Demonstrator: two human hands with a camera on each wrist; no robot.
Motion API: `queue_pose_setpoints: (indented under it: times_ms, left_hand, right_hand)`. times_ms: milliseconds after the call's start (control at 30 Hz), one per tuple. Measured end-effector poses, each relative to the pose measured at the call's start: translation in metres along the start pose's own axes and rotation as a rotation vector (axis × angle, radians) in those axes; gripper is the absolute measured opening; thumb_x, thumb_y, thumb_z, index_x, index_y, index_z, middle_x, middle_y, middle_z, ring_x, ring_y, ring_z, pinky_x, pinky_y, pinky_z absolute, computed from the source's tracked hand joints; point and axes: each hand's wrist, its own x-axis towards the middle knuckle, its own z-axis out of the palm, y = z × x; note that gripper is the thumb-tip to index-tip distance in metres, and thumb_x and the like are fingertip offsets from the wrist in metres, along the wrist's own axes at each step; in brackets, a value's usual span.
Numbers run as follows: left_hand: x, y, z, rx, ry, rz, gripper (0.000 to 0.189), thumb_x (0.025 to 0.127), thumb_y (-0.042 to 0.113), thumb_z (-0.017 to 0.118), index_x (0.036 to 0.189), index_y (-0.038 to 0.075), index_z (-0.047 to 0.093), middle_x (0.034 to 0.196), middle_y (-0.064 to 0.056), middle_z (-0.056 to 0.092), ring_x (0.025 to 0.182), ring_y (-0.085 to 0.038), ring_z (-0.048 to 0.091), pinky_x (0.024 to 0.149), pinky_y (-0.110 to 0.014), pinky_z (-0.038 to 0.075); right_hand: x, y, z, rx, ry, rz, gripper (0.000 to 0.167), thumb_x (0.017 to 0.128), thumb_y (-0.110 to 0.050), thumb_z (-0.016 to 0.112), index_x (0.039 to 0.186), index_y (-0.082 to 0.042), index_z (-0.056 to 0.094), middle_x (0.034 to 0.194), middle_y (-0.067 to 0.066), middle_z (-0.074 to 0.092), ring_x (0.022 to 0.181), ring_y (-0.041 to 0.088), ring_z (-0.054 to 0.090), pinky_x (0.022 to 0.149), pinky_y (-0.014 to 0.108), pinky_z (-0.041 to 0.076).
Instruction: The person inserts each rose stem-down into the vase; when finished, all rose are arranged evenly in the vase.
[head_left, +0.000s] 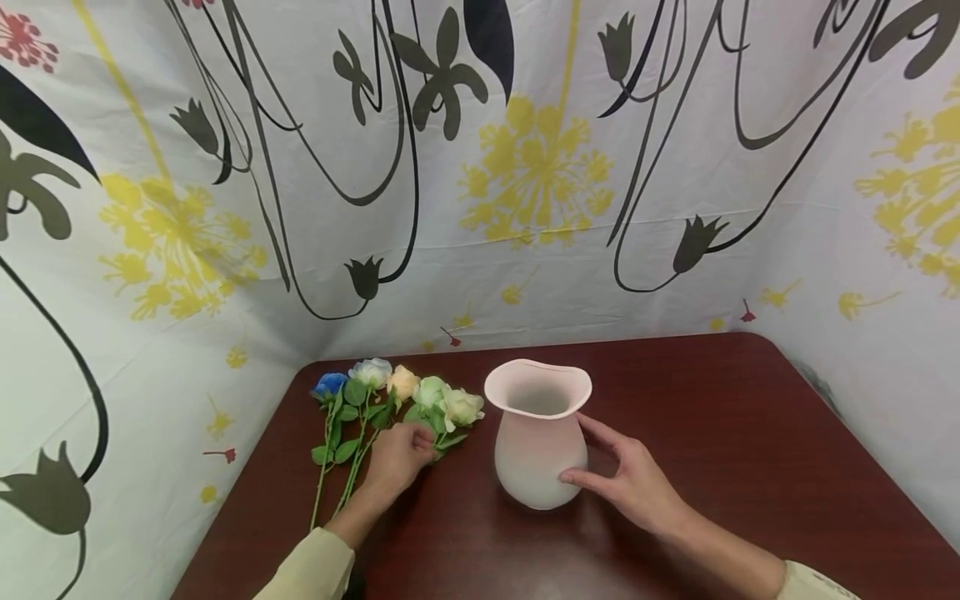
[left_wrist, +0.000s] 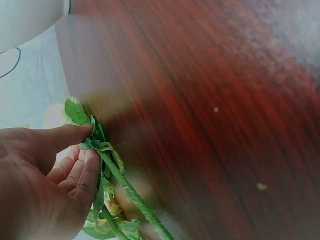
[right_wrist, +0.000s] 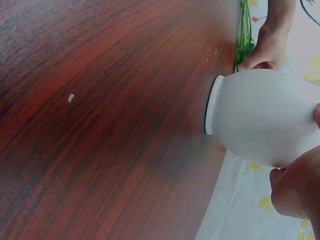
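Observation:
At the middle of the table stands an upright pale pink-and-white vase with a wavy, flared rim. My right hand grips its side, thumb at the front and fingers reaching round the back. To the left lies a row of roses: a blue rose, a white rose, a peach rose, a pale green rose and a cream rose. My left hand is over their stems; in the left wrist view its thumb and fingers pinch a leafy green rose stem. Which bloom it carries is partly hidden.
The dark red-brown wooden table has rounded far corners. White fabric printed with yellow, grey and red flowers hangs behind it and along both sides. Leafy stems point toward the table's near left side.

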Motion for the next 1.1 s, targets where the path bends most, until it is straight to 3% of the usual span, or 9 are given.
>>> queue_pose_setpoints:
  times_ms: [233, 367, 533, 700, 900, 1100]
  left_hand:
    - [0.001, 0.008, -0.013, 0.047, 0.0, 0.021, 0.011, 0.087, 0.002, 0.078, 0.093, 0.011, 0.079, 0.079, 0.006, 0.071, 0.07, -0.009, 0.065, 0.063, -0.034, 0.057]
    - [0.0, 0.018, -0.025, 0.026, -0.014, -0.004, 0.01, 0.088, 0.004, 0.075, 0.094, 0.011, 0.078, 0.08, 0.005, 0.07, 0.07, -0.008, 0.064, 0.063, -0.032, 0.056]
    - [-0.001, 0.033, -0.041, 0.0, 0.008, 0.018, 0.011, 0.087, 0.002, 0.074, 0.095, 0.01, 0.076, 0.081, 0.005, 0.069, 0.072, -0.008, 0.064, 0.065, -0.032, 0.057]
    - [-0.003, 0.049, -0.058, -0.057, 0.036, 0.026, 0.014, 0.086, 0.003, 0.077, 0.098, 0.011, 0.076, 0.085, 0.005, 0.071, 0.077, -0.009, 0.068, 0.07, -0.033, 0.059]
    - [-0.008, 0.064, -0.082, -0.115, 0.102, 0.093, 0.023, 0.086, 0.0, 0.075, 0.107, 0.01, 0.077, 0.093, 0.001, 0.075, 0.082, -0.011, 0.07, 0.075, -0.034, 0.061]
    - [-0.013, 0.076, -0.106, -0.275, 0.15, 0.129, 0.028, 0.089, -0.006, 0.072, 0.114, 0.006, 0.076, 0.105, -0.007, 0.076, 0.092, -0.017, 0.073, 0.078, -0.027, 0.061]
  right_hand:
    - [0.0, 0.0, 0.001, 0.004, -0.002, -0.004, 0.081, 0.082, -0.028, 0.095, 0.152, -0.008, 0.058, 0.146, 0.008, 0.064, 0.126, 0.022, 0.066, 0.102, 0.05, 0.056]
    - [0.0, 0.0, 0.0, -0.006, 0.0, -0.002, 0.081, 0.082, -0.029, 0.095, 0.152, -0.009, 0.058, 0.146, 0.006, 0.064, 0.127, 0.022, 0.066, 0.102, 0.051, 0.056]
    - [-0.001, 0.0, 0.0, -0.016, 0.001, 0.005, 0.081, 0.082, -0.03, 0.095, 0.152, -0.01, 0.058, 0.146, 0.005, 0.064, 0.128, 0.023, 0.066, 0.102, 0.053, 0.055]
    - [-0.001, -0.001, 0.0, -0.027, 0.002, 0.005, 0.081, 0.082, -0.031, 0.095, 0.152, -0.01, 0.058, 0.145, 0.005, 0.065, 0.126, 0.022, 0.066, 0.102, 0.051, 0.056]
    - [0.0, -0.003, 0.0, -0.025, 0.001, -0.001, 0.081, 0.082, -0.03, 0.095, 0.152, -0.009, 0.058, 0.144, 0.007, 0.066, 0.125, 0.024, 0.067, 0.101, 0.052, 0.056]
    - [-0.001, -0.004, 0.001, -0.045, 0.011, -0.018, 0.079, 0.083, -0.03, 0.094, 0.151, -0.008, 0.06, 0.144, 0.01, 0.066, 0.124, 0.028, 0.068, 0.1, 0.049, 0.057]
